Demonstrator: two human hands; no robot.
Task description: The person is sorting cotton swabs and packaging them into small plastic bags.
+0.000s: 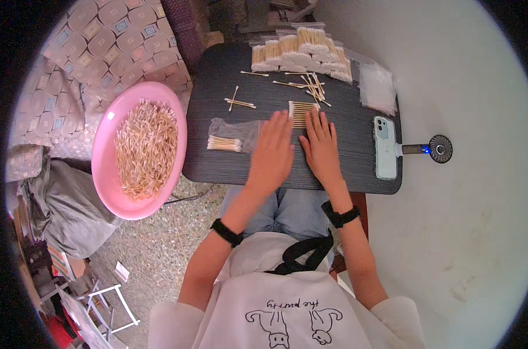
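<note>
My left hand (273, 146) is open, its fingers stretched out flat along the left side of a row of cotton swabs (299, 116). The swabs in that row lie side by side on the black table (333, 171). My right hand (321, 145) is open too, its fingertips at the row's right side and covering part of it. Left of my left hand lies a clear plastic bag (249, 132), with a bundle of cotton swabs (224, 143) at its near left end. Loose swabs (314, 87) are scattered beyond the row, and a few crossed swabs (240, 103) lie farther left.
Filled swab bags (299, 49) are stacked at the far edge. Empty clear bags (378, 88) lie at the far right, above a phone (386, 148) beside a small fan (440, 149). A pink basin (101, 168) full of swabs stands left of the table; a wall (461, 232) is to the right.
</note>
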